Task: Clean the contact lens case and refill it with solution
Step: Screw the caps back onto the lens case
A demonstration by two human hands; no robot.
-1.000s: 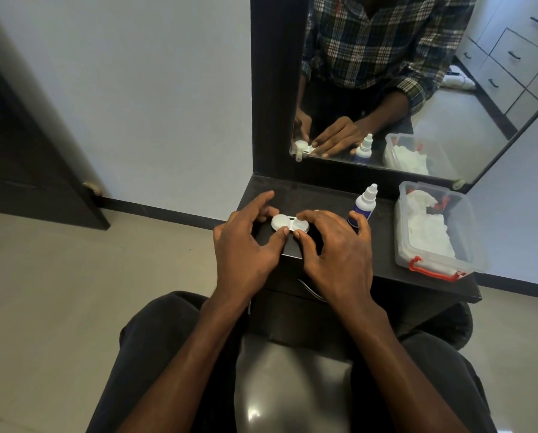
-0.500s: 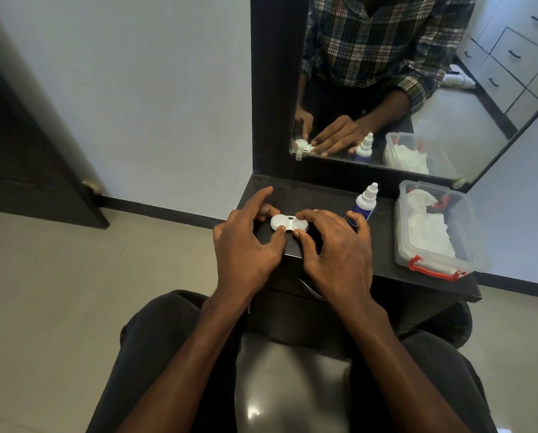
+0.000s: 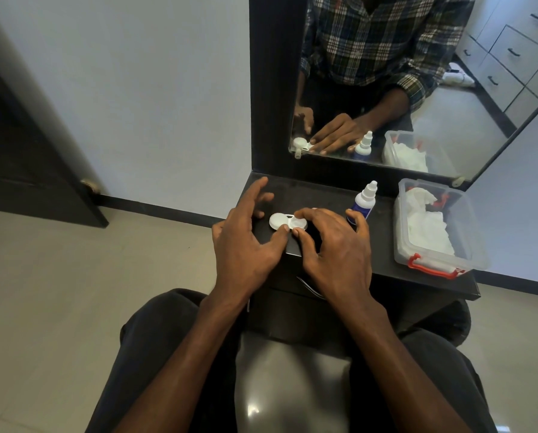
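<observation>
White lens case [image 3: 288, 220] lay flat on the dark bench [image 3: 383, 260], near its front left corner. Left hand [image 3: 245, 242] pinned its left cap with the thumb, other fingers spread loose above. Right hand [image 3: 333, 242] pinched the right cap between forefinger and thumb. Solution bottle [image 3: 365, 201] stood just right; clear tissue box [image 3: 433, 226] beyond.
</observation>
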